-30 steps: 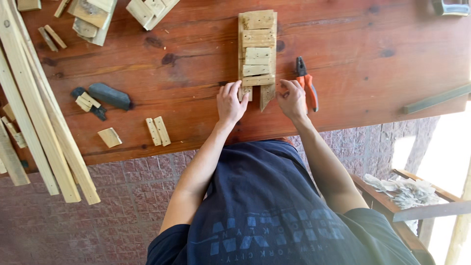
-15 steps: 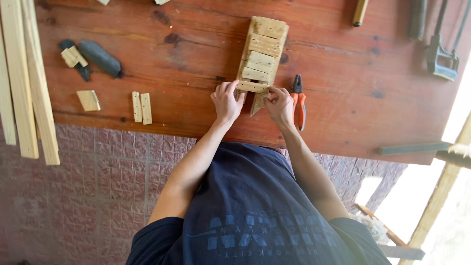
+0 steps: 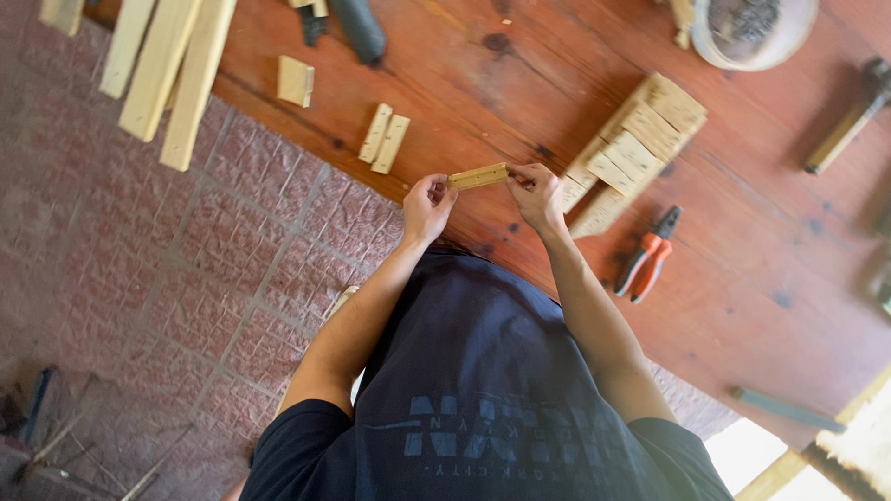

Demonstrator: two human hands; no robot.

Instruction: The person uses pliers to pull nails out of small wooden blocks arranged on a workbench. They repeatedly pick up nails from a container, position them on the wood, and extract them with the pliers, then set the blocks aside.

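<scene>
Over red plank table (image 3: pixel 761 232), small pale wood strip (image 3: pixel 479 175)

The person fills the lower middle of the frame, seen from above. A dark navy short-sleeved T-shirt (image 3: pixel 483 371) covers the chest and shoulders, its cloth lying in soft folds. Across the lower part of the shirt runs a faded print in pale grey-blue, made of blocky shapes with smaller lettering beneath. The sleeves end above the elbows, so both forearms are bare. The left hand (image 3: pixel 427 209) and the right hand (image 3: pixel 540 197), near the upper middle of the frame, wear no gloves, rings or watch.
</scene>
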